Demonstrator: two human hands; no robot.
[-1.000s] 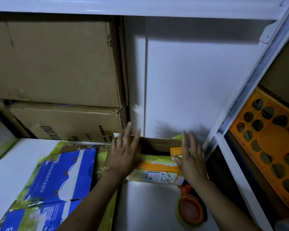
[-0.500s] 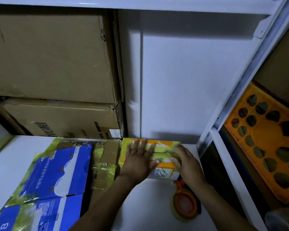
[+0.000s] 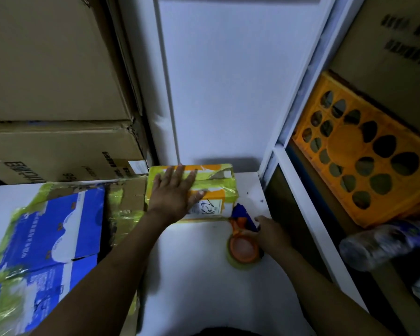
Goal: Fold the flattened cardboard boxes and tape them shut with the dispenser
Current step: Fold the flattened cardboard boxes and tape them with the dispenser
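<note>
A small orange and yellow-taped cardboard box (image 3: 218, 187) sits folded at the back of the white table (image 3: 194, 275), against the wall. My left hand (image 3: 174, 192) lies flat on its top with the fingers spread. Just in front of the box lies the tape dispenser (image 3: 243, 246), orange and blue, with a roll of yellowish tape. My right hand (image 3: 270, 232) curls around the dispenser's right side and grips it. A larger blue and white flattened box (image 3: 51, 236) with yellow tape lies at the left.
Big brown cartons (image 3: 56, 93) are stacked at the back left. A white shelf post (image 3: 298, 180) borders the table on the right. Beyond it stand an orange perforated crate (image 3: 359, 166) and a plastic-wrapped bundle (image 3: 383, 241).
The box's top flaps went from open to pressed flat. My right hand left the box and moved back to grip the tape dispenser. My left hand stays pressing on the box top.
</note>
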